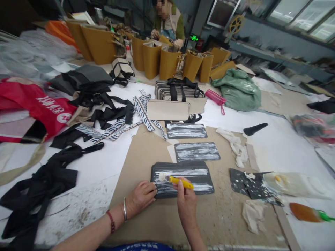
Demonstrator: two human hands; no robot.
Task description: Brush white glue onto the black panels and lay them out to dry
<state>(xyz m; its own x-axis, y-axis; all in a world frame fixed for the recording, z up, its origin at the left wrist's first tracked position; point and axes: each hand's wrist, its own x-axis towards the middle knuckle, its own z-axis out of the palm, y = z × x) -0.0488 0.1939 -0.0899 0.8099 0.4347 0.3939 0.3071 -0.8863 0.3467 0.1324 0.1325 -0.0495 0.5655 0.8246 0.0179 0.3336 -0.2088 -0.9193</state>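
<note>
A dark grey rectangular panel (183, 190) with streaks of white glue lies in front of me, its long side running left to right. My right hand (186, 200) is closed around the yellow handle of a small brush (183, 182), whose pale, glue-coated head touches the panel's left part. At the panel's left edge, my left hand (142, 197) lies with its fingers extended and fingertips on the edge. Just beyond are a second glue-streaked panel (197, 152) and a third one (187, 131). The left thumb is partly hidden.
Beige panels (168, 109) and a strapped stack (180, 92) stand farther back. Black fabric strips (52, 174) lie left. Right are glue-spattered dark pieces (251, 184), a glue bag (293, 183) and an amber bottle (305, 212). A person (170, 21) stands behind mustard bags (151, 59).
</note>
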